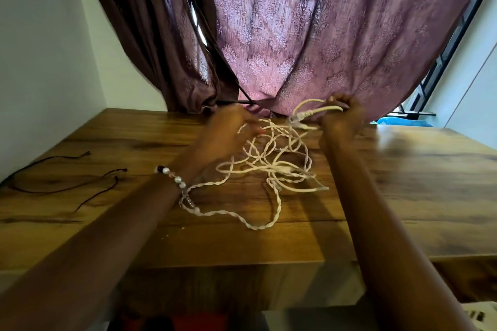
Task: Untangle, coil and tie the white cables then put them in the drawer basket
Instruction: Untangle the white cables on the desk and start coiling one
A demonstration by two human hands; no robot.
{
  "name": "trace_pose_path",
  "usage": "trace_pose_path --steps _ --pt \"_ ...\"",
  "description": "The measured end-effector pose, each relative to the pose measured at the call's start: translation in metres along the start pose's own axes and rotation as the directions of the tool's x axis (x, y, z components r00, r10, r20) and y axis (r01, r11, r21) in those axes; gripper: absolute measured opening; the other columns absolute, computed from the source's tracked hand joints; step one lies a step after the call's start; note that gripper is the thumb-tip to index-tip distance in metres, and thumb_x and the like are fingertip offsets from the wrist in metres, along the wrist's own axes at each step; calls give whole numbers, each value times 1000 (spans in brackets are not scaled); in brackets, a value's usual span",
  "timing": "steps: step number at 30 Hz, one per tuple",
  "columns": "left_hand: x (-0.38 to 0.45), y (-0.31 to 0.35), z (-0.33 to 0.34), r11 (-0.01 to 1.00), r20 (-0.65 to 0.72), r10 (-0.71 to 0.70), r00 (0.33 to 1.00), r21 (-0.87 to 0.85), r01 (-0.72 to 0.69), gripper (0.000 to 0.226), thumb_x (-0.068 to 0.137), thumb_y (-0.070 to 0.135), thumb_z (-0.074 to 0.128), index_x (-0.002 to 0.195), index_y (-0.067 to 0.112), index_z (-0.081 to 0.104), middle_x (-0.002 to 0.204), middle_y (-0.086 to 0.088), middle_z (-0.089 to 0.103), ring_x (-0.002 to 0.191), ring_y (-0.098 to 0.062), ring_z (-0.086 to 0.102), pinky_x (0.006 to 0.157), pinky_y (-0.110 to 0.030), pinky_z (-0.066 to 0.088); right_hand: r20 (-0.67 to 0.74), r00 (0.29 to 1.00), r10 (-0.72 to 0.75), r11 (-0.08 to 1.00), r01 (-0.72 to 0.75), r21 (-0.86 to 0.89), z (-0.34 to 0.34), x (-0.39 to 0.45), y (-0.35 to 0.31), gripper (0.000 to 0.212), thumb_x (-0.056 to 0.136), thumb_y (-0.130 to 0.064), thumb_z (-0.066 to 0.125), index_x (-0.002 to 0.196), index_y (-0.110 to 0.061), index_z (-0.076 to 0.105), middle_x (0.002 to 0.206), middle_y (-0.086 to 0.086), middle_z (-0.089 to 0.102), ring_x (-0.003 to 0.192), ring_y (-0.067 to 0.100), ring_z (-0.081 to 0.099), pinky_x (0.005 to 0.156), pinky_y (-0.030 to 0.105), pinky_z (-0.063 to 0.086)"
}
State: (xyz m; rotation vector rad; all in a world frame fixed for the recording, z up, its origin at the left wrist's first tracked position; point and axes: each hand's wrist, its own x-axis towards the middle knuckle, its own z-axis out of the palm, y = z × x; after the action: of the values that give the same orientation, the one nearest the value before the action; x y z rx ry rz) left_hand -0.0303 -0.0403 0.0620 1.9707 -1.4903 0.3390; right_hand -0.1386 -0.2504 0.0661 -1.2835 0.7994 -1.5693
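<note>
- Right hand point(343, 113) is gripping a loop of white cables point(269, 164), lifting it above the wooden table point(403, 183)
- Left hand point(228, 126) is blurring over the tangle; its finger state cannot be told
- No writing is showing

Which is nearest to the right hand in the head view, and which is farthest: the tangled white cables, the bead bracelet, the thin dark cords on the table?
From the right hand:
1. White cables: one end is gripped in this hand, the tangle lies just left of it.
2. Bead bracelet: on the left wrist, beyond the tangle.
3. Thin dark cords: far left on the table.
</note>
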Motion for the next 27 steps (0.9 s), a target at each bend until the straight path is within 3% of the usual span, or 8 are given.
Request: trace_pose_path --steps 3,6,10,13,16,21,24,27 --pt "-8 34 22 932 395 187 900 218 -290 37 89 45 58 121 29 63 130 4 55 125 -19 45 105 -40 31 83 996 26 997 -20 -78 8 0 -2 35 76 10 49 81 -24 57 83 8 63 71 16 59 63 28 52" --pt "-11 25 43 884 340 186 922 351 -308 24 92 38 55 109 29 69 117 7 61 116 -15 53 98 -36 32 61 998 -21 993 28 -117 4 4 3 33 76 5 50 77 -27 55 73 0 63 68 16 61 65 37 55" --pt "-7 3 41 965 -9 116 993 -235 -115 10 88 16 64 87 11 73 84 -2 68 79 -9 60 68 -22 41 157 987 -42 975 75 -211 -10 13 12 23 67 -2 61 77 -23 61 75 -3 66 74 20 67 74 48 58" --pt "4 -1 27 758 -101 -189 977 -647 80 17 88 6 64 76 18 68 65 6 65 58 -3 58 57 -24 50 348 937 -21 933 144 -331 -14 5 13 36 54 -22 77 86 -22 60 88 9 69 82 27 68 76 53 56" --pt "18 -3 11 603 -76 -287 955 -789 118 26 88 6 63 72 26 68 64 8 69 61 -13 64 57 -37 57 562 825 66 907 185 -378 -9 -9 2 52 65 -14 79 107 -19 49 105 20 63 88 35 66 78 53 55" --pt "33 3 -7 442 -9 -436 900 -873 205 10 92 10 60 84 11 65 73 -3 67 55 -8 67 50 -33 59 626 762 168 925 -341 167 0 -19 -25 43 84 16 42 109 -17 51 97 13 56 71 16 57 66 31 49" --pt "36 0 -10 398 6 -485 875 -889 226 9 91 12 61 90 4 66 60 2 67 53 -11 68 49 -33 58 430 900 -68 973 -36 229 -8 -24 -31 35 81 13 44 97 -15 57 91 6 58 75 11 52 65 22 45" --pt "38 -2 -7 347 36 -521 853 -904 250 9 89 13 64 87 4 67 66 -2 67 55 -14 69 51 -40 59 663 710 -237 969 218 114 -23 -51 -33 11 83 -5 68 90 -13 65 85 -1 66 79 15 60 72 30 50"
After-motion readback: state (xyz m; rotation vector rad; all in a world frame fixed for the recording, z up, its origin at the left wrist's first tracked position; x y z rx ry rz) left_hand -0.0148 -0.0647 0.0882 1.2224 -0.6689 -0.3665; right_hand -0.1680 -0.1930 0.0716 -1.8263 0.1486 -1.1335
